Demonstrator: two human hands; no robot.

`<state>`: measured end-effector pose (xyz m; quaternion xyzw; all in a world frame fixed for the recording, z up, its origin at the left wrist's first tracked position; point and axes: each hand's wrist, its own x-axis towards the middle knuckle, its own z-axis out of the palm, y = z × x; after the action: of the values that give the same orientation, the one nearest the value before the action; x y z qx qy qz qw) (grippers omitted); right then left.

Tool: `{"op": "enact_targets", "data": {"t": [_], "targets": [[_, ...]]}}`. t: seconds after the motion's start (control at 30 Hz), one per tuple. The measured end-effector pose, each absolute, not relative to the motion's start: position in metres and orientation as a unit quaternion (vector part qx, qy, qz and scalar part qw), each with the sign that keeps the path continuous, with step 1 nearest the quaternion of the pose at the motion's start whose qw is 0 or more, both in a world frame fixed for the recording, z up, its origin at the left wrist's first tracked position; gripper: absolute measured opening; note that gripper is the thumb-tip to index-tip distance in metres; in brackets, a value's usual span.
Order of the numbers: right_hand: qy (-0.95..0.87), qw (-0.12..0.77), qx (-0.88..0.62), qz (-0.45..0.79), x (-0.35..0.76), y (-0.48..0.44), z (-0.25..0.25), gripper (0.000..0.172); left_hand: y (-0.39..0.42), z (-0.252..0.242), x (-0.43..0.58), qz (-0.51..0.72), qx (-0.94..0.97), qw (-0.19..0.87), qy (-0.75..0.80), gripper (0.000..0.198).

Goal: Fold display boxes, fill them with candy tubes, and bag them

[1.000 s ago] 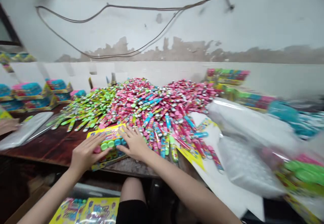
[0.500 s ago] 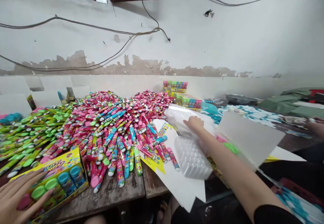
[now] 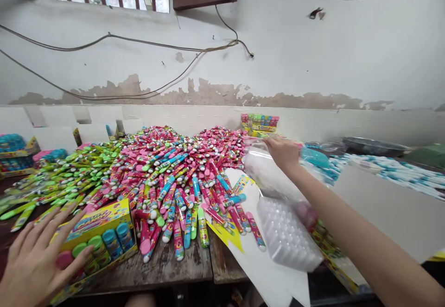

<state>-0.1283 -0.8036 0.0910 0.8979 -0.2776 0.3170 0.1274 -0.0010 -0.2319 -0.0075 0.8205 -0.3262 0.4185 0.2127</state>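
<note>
My left hand (image 3: 45, 251) lies with fingers spread over the left end of a yellow display box (image 3: 104, 219). Pink, green and blue capped small bottles (image 3: 111, 243) stand in that box's open front. Stretched out to the far side, my right hand (image 3: 283, 152) has its fingers closed on the upper edge of a clear plastic bag (image 3: 266, 170). Below the bag rests a translucent bumpy plastic tray (image 3: 288, 233), partly on white card (image 3: 250, 270). To their left spreads a big heap of pink, blue and green tubes (image 3: 174, 177) with white ends.
More filled display boxes (image 3: 260, 121) stand by the wall, and others (image 3: 17, 152) at the far left. Blue-and-white pieces (image 3: 382, 168) and a metal basin (image 3: 373, 146) lie at the right. A large card flap (image 3: 389, 209) rises beside my right forearm. The wooden table's front edge (image 3: 167, 274) is close.
The view has turned left. My right hand has moved farther back along the plastic bag, and the bag's edge is lifted. My left hand stays at the display box.
</note>
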Motion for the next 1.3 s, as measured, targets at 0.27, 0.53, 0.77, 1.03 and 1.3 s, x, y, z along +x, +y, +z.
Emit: {"op": "enact_targets", "data": {"t": [0.27,0.53,0.77,1.03,1.3], "targets": [[0.252,0.187,0.767,0.56,-0.119,-0.649,0.131,0.022,-0.364,0.07,-0.066,0.181,0.827,0.331,-0.417,0.08],[0.364,0.006,0.746,0.558,-0.133,-0.556,0.124,0.021,-0.365,0.092,-0.082,0.263,0.735,0.445,-0.438,0.057],[0.254,-0.157,0.815,0.496,-0.138,-0.533,0.119,0.031,-0.333,0.132,-0.107,0.305,0.723,0.434,-0.442,0.03],[0.144,-0.254,0.88,0.376,-0.153,-0.534,0.123,0.042,-0.338,0.14,-0.1,0.237,0.732,0.524,-0.366,0.04],[0.202,-0.457,0.805,0.32,-0.167,-0.546,0.114,0.068,-0.355,0.146,-0.12,0.162,0.734,0.503,-0.426,0.042]]}}
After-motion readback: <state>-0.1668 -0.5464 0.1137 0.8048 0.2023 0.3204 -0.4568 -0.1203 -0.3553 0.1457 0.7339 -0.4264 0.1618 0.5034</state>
